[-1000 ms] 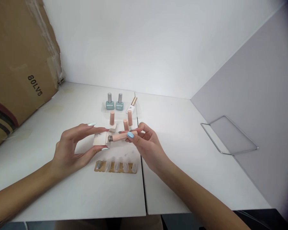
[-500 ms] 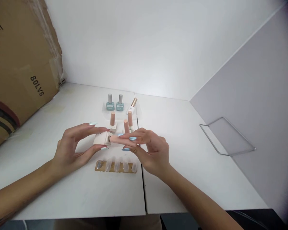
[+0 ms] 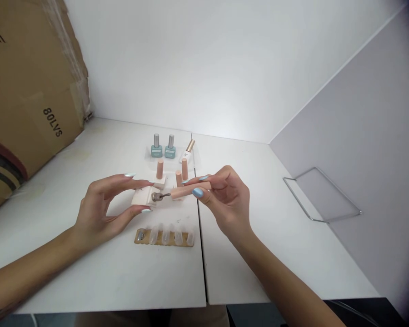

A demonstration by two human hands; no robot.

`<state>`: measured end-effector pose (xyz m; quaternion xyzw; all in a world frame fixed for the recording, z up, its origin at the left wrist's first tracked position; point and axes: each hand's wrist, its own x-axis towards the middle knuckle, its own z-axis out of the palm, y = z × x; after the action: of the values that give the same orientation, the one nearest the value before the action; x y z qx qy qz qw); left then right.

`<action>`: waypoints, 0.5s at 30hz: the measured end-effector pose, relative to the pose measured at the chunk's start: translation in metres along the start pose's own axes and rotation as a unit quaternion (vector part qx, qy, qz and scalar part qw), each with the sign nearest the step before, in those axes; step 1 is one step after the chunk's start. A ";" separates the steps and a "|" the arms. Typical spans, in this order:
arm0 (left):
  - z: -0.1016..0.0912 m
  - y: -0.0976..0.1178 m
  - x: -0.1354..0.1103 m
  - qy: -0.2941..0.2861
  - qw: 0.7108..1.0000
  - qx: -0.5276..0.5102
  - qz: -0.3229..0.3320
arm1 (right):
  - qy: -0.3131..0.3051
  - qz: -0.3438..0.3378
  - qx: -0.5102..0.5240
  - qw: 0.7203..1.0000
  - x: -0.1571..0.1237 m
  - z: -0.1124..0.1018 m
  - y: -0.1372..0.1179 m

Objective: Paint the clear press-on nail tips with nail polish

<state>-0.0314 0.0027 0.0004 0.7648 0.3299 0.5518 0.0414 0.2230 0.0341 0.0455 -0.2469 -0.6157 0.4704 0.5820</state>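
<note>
Table: I see a white table [image 3: 98, 277] made of two panels, with a seam running from near to far down the middle.
Cardboard box: a big brown cardboard box [image 3: 27, 91] leans at the far left.
Wire frame: a thin wire frame [image 3: 322, 195] rests against the grey wall on the right.
Left hand: my left hand [image 3: 98, 211] pinches a small pale bottle [image 3: 141, 197] on its side between thumb and fingertips, fingers narrow around it, above the table near the seam.
Right hand: my right hand [image 3: 225, 200] grips a peach cap [image 3: 191, 190] between thumb and forefingers, held level just right of the bottle.
Brush: a thin brush [image 3: 158, 196] juts from the cap towards the left, its tip at the bottle's mouth; I cannot tell whether it touches.
Nail strip: a tan strip of clear nail tips [image 3: 164, 237] lies nearer than both hands.
Far bottles: two teal bottles [image 3: 163, 146] stand side by side, a gold-capped white bottle [image 3: 187, 152] tilted just to their right.
Peach bottles: three peach-capped bottles [image 3: 160, 171] stand just behind my hands.
</note>
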 end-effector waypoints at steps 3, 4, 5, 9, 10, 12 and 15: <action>0.000 0.000 -0.002 0.008 1.000 -0.014 -0.009 | 0.034 0.010 0.021 0.999 0.000 -0.001 -0.002; 0.000 0.000 -0.001 0.011 1.000 -0.021 -0.010 | 0.042 0.017 0.032 0.998 0.000 -0.002 -0.003; 0.001 0.001 -0.001 0.015 0.999 -0.028 -0.011 | 0.048 0.026 0.041 0.998 0.001 -0.003 -0.003; 0.002 0.000 0.001 0.025 0.998 -0.049 0.005 | 0.072 0.092 0.067 0.991 0.002 -0.004 -0.005; 0.003 -0.001 0.002 0.027 0.998 -0.054 0.013 | 0.080 0.107 0.071 0.988 0.002 -0.004 -0.004; 0.004 -0.004 0.002 0.025 0.997 -0.067 0.023 | 0.092 0.132 0.082 0.984 0.002 -0.004 -0.004; 0.005 -0.008 0.000 0.024 0.996 -0.088 0.025 | 0.101 0.153 0.099 0.978 0.002 -0.004 -0.003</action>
<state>-0.0311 0.0107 -0.0045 0.7529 0.2616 0.5976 0.0870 0.2267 0.0354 0.0488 -0.3255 -0.4587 0.5856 0.5837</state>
